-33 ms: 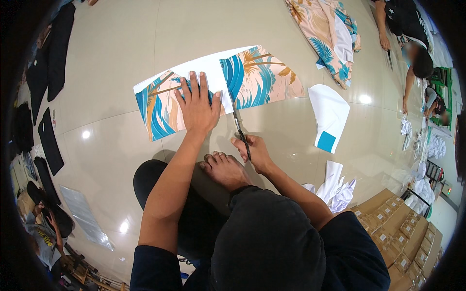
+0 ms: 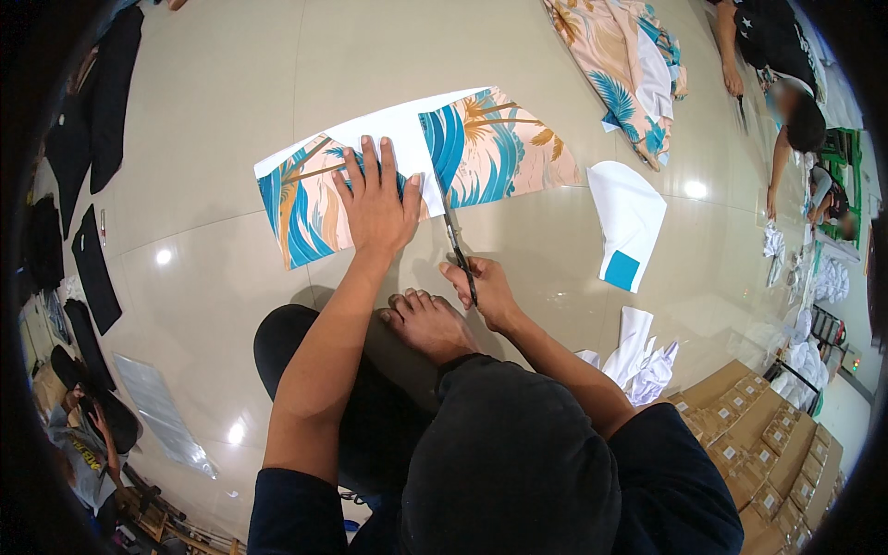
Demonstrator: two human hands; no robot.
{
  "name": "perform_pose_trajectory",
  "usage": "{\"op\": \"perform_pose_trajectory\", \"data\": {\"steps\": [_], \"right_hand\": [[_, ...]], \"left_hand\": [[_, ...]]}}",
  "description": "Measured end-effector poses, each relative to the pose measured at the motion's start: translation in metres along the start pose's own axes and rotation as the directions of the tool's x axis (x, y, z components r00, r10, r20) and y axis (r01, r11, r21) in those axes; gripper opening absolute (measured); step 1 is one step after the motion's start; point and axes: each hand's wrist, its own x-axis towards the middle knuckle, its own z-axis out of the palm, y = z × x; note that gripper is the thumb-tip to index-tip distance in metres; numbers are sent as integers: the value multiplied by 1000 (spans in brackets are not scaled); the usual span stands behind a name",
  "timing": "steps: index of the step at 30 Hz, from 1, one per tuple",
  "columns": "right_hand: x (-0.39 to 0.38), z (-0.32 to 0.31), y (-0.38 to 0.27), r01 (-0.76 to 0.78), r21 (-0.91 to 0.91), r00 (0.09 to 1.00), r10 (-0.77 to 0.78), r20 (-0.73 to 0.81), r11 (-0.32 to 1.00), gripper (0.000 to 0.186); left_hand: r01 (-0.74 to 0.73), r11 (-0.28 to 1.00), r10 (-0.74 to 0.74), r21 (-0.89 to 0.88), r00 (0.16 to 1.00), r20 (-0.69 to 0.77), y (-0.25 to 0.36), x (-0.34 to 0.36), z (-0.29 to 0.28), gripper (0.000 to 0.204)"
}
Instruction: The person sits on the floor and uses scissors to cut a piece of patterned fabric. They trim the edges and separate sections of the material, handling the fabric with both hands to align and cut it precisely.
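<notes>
My left hand (image 2: 379, 203) lies flat with fingers spread, pressing on a fabric piece (image 2: 301, 227) printed with palm leaves and teal waves, on white backing. My right hand (image 2: 481, 291) grips black-handled scissors (image 2: 455, 240), whose blades meet the white layer at the left edge of a second printed section (image 2: 499, 157). The scissor tips are partly hidden at the fabric. My bare foot (image 2: 435, 328) is just below the scissors on the glossy tiled floor (image 2: 213, 111).
Printed fabric (image 2: 606, 69), a white cut piece (image 2: 629, 222) and white scraps (image 2: 638, 361) lie rightward. Cardboard with small packages (image 2: 758, 453) sits lower right. Black pieces (image 2: 97, 268) and a clear sheet (image 2: 162, 412) lie leftward. Other people work at far right (image 2: 786, 37) and lower left (image 2: 79, 444).
</notes>
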Motion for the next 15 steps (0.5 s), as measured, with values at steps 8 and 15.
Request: {"op": "perform_pose_trajectory", "data": {"steps": [8,15], "right_hand": [[0,3,-1,-21,39,1000,20,12,999,31],[-2,-1,1,-2,30,1000,2,12,1000,41]], "left_hand": [[-2,1000,2,4,1000,-11,-2,0,4,78],[9,1000,-9,-2,1000,5,0,0,2,78]]}}
